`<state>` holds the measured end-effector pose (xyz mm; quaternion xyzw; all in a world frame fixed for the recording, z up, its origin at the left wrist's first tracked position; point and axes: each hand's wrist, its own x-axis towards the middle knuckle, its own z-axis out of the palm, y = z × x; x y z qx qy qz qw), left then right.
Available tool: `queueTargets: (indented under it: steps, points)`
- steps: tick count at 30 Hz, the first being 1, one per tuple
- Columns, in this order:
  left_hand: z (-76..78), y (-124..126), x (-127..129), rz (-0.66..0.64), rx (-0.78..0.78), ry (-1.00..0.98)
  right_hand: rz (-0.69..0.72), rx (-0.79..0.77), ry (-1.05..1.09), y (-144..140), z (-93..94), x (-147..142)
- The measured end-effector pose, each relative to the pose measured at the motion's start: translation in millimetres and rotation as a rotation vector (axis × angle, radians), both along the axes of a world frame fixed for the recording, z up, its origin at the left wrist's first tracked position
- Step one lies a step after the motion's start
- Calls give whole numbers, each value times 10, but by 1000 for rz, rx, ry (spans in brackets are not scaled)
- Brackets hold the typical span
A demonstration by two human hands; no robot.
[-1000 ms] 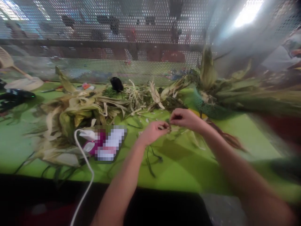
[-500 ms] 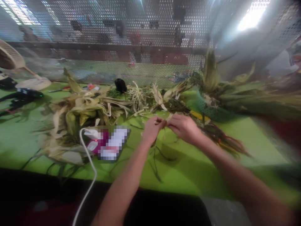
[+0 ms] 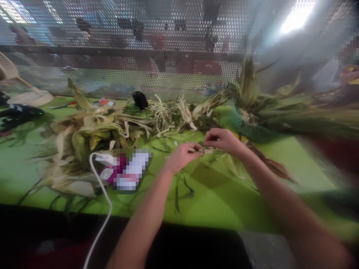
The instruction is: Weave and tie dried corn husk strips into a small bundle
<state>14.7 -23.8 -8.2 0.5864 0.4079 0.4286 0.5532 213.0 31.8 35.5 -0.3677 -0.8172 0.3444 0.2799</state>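
My left hand [image 3: 183, 156] and my right hand [image 3: 223, 140] meet over the green table [image 3: 218, 198], both pinching a thin pale strip of corn husk [image 3: 207, 151] between their fingertips. Dark green strands [image 3: 179, 188] hang from the left hand down to the table. Under the hands lie more pale husk leaves [image 3: 230, 164]. The picture is blurred, so the strip's exact shape is unclear.
A heap of corn husks [image 3: 92, 130] covers the left and back of the table. A green mesh basket [image 3: 249, 129] with leafy cobs lies at right. A white cable [image 3: 102, 209] runs to a device beside a blurred patch. A perforated metal screen [image 3: 168, 45] stands behind.
The hands drew together and slightly up half a second ago, then moved back apart and down to where they were; both keep their pinch on the husk strip.
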Motion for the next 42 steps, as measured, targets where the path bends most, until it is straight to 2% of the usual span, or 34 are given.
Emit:
queueTargets:
  steps: [4, 7, 9, 11, 13, 16, 19, 23, 29, 33, 35, 37, 42]
  points:
    - [23, -16, -41, 21, -208, -262, -29, -238, 167, 38, -126, -22]
    - [11, 17, -49, 108, -254, -438, -42, -321, 212, 20, -220, -68]
    - [-21, 58, -42, 186, -256, -499, -57, -285, 181, -24, -242, -106]
    - [-72, 103, -30, 270, -258, -509, -67, -142, 119, -92, -229, -148]
    - [-127, 137, -20, 354, -229, -457, -52, 69, 32, -173, -198, -193]
    - [-158, 144, -12, 460, -130, -250, -13, 337, -106, -293, -162, -260]
    - [-96, 103, -2, 516, -39, 17, -23, 426, -185, -379, -168, -311]
    - [9, 61, 15, 494, 52, 187, -57, 369, -139, -402, -198, -316]
    - [3, 81, -17, 468, 72, 181, -10, 243, 54, -280, -168, -229]
    - [-58, 104, -53, 472, 45, 117, 102, -101, 331, -259, -200, -236]
    - [-93, 120, -52, 500, 27, 89, 114, -212, 397, -286, -243, -277]
    - [-117, 136, -38, 536, 21, 76, 64, -164, 348, -327, -284, -323]
    - [-118, 137, 20, 567, 76, 153, 18, 123, 97, -417, -322, -380]
